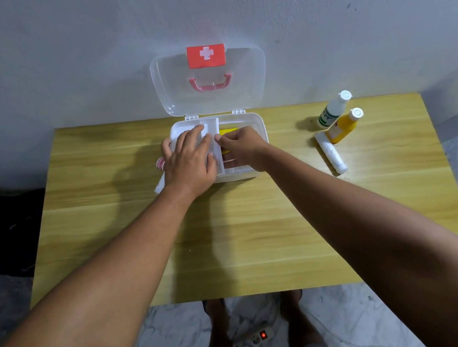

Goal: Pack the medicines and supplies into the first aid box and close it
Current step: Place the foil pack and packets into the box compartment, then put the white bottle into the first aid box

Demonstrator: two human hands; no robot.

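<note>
Resting flat, fingers spread, left hand [188,161] covers the white insert tray [212,126] in the open first aid box [257,129] at the table's [229,231] far edge; right hand [243,148] pinches the tray's edge.
</note>
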